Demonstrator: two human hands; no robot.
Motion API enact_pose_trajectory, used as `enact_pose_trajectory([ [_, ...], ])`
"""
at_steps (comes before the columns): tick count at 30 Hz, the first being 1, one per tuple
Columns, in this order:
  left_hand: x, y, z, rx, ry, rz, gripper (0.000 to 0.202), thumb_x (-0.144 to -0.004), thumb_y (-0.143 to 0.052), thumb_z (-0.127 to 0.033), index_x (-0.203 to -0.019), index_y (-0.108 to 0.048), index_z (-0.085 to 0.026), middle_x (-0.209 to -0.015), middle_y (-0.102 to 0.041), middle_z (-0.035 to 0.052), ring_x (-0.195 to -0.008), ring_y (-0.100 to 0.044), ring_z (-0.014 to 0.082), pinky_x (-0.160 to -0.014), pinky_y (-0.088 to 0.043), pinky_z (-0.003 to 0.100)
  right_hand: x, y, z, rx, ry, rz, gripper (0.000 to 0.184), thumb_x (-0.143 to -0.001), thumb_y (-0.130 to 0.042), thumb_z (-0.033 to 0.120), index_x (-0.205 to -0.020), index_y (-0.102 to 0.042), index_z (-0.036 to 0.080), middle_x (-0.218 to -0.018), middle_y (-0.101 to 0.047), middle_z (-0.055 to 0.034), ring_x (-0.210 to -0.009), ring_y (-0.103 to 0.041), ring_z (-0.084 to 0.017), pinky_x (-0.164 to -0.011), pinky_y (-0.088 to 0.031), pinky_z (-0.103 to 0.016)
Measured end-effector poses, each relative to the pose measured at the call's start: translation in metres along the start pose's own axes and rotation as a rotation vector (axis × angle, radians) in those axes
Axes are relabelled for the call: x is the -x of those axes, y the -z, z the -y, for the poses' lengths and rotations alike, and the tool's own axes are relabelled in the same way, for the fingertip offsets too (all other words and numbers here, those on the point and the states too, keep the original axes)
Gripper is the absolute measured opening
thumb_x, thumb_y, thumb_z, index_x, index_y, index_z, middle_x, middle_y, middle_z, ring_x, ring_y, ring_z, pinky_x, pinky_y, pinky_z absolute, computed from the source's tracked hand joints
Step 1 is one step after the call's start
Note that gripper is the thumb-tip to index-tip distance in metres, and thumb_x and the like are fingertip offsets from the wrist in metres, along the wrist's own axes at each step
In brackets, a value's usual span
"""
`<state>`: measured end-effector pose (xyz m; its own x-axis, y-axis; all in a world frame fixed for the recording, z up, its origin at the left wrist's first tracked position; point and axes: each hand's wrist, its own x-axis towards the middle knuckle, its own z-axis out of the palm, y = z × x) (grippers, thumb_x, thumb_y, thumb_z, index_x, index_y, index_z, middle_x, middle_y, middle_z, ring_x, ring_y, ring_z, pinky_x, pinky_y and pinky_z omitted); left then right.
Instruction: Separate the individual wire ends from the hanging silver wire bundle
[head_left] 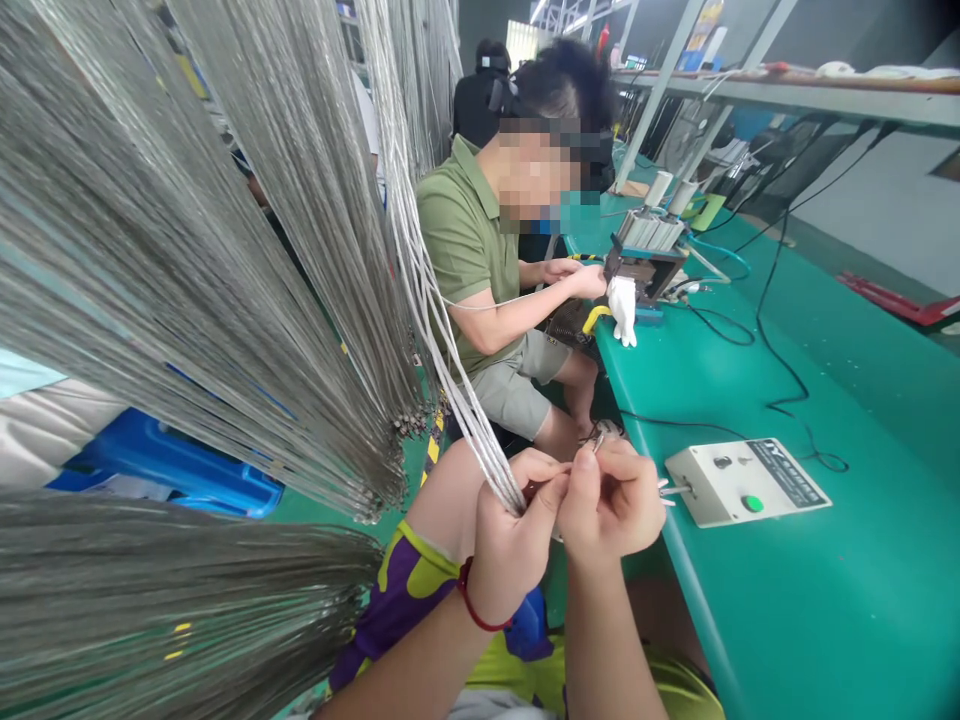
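A bundle of silver cables [480, 425] hangs down from above into my left hand [517, 535], which is closed around its lower part. Close beside it, my right hand [611, 500] is pinched, thumb against fingers, at the fingertips of the left. A small metallic tip [598, 441] shows above the right thumb; whether it is a cable end or a separate fitting, I cannot tell. Pale cable ends [666, 491] stick out past the right hand's far side. Between the two hands, the fingers hide most of what they touch.
Thick curtains of hanging cables [300, 250] fill the left side. A green workbench [825, 600] runs along the right, bearing a control box [750, 482] with a green button and a pneumatic press [649, 250]. A co-worker [465, 220] sits ahead, hands at the press. A blue bin [165, 460] stands left.
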<state>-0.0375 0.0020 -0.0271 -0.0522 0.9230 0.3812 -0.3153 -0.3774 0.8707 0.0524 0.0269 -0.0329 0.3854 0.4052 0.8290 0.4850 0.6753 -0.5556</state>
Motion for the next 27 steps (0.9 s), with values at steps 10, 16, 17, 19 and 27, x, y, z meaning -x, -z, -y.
enact_pose_trajectory([
  [10,0.003,0.003,0.005,0.108,0.28,-0.027,0.02,-0.093,-0.076,-0.036,-0.087,-0.073,-0.018,-0.071,-0.062,-0.0005,-0.055,-0.047,0.0078,-0.05,-0.037,0.02,-0.021,-0.014,0.001,-0.394,-0.407,-0.093,0.023,-0.09,-0.064,0.013,-0.073,-0.051,0.023,-0.058,-0.045,0.0074,-0.053,-0.044,-0.013,-0.051,-0.038,-0.027],
  [16,-0.005,0.006,-0.002,0.473,0.517,-0.041,0.029,-0.093,-0.075,-0.034,-0.08,-0.056,-0.017,-0.063,-0.052,-0.0061,-0.043,-0.024,0.0015,-0.042,-0.021,0.016,-0.017,0.002,-0.018,-0.7,-0.624,0.406,0.02,-0.092,-0.067,0.041,-0.089,-0.067,0.021,-0.073,-0.054,0.0018,-0.061,-0.049,-0.014,-0.056,-0.041,-0.028],
  [17,-0.007,0.006,-0.003,0.5,0.526,-0.041,0.029,-0.093,-0.076,-0.034,-0.08,-0.056,-0.017,-0.063,-0.051,-0.0063,-0.043,-0.024,0.0014,-0.042,-0.021,0.016,-0.014,0.005,-0.02,-0.695,-0.615,0.452,0.024,-0.092,-0.068,0.045,-0.094,-0.07,0.021,-0.079,-0.057,0.0,-0.065,-0.051,-0.015,-0.059,-0.043,-0.029],
  [19,-0.009,0.007,-0.005,0.541,0.531,-0.029,0.03,-0.091,-0.077,-0.034,-0.079,-0.056,-0.017,-0.062,-0.051,-0.0064,-0.042,-0.024,0.0014,-0.041,-0.022,0.015,-0.009,0.01,-0.023,-0.643,-0.596,0.508,0.024,-0.089,-0.073,0.044,-0.096,-0.071,0.022,-0.085,-0.058,-0.0015,-0.073,-0.054,-0.017,-0.064,-0.047,-0.031],
  [27,-0.008,0.008,-0.006,0.635,0.585,0.022,0.029,-0.092,-0.077,-0.032,-0.079,-0.056,-0.017,-0.062,-0.054,-0.0055,-0.04,-0.022,0.0005,-0.039,-0.022,0.013,-0.011,0.005,-0.02,-0.718,-0.635,0.536,0.02,-0.086,-0.077,0.031,-0.075,-0.064,0.021,-0.072,-0.054,0.0021,-0.065,-0.053,-0.015,-0.061,-0.046,-0.031],
])
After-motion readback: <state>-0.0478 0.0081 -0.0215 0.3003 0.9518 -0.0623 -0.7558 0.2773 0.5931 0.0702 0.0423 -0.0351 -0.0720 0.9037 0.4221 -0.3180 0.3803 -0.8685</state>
